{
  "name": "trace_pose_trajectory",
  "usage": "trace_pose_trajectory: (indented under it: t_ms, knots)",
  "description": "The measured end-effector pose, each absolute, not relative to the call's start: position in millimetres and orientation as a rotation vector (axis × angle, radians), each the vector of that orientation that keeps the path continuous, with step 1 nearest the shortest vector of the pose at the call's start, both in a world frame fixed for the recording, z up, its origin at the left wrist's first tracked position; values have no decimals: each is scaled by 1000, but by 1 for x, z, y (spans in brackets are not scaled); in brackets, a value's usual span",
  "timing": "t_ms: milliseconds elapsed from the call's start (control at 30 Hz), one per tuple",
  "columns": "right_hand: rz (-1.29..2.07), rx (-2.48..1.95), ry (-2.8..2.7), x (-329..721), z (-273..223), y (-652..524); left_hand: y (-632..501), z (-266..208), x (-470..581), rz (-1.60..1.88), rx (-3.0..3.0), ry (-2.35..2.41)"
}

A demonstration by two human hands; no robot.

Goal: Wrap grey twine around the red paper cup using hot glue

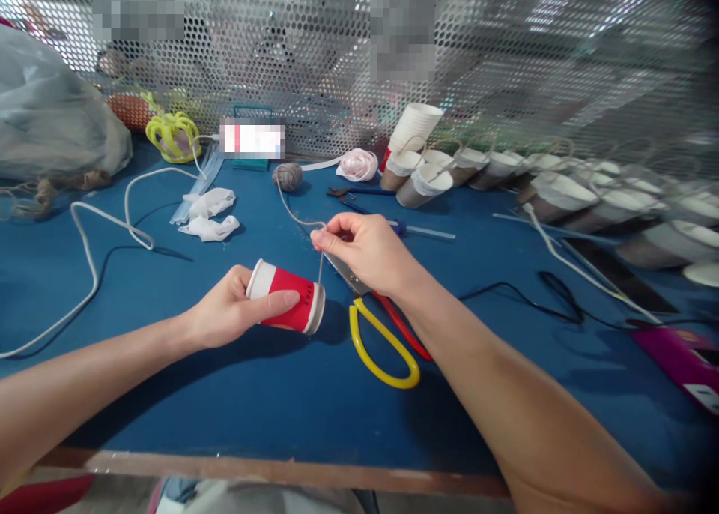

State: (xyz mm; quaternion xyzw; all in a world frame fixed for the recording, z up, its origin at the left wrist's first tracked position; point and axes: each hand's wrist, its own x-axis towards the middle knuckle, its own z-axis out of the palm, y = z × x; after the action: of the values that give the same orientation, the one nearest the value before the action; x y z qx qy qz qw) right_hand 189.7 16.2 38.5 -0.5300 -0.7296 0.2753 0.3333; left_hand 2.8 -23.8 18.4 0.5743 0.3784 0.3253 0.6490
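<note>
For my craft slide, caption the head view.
Left hand holding a red-and-white cup, right hand pinching grey yarn.

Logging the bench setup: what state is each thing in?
Paper cup: tilted onto its side, gripped in the left hand.
Yarn: partly unwound, strand pinched in the right hand.
Scissors: lying on the table, blades partly hidden.
Pliers: lying down.
Ribbon: rolled up, one end trailing out.
White cups: stacked, leaning.
Wrapped cups: standing, open-topped.
White scraps: crumpled.
White cable: loosely looped.
</note>
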Motion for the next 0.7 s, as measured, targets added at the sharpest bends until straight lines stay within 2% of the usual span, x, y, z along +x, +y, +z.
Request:
trace_pose_trajectory:
  t_ms: [700]
  knots:
    - [875,-1420,-1929,182,34,12,-28,15,-3,852,1672,814]
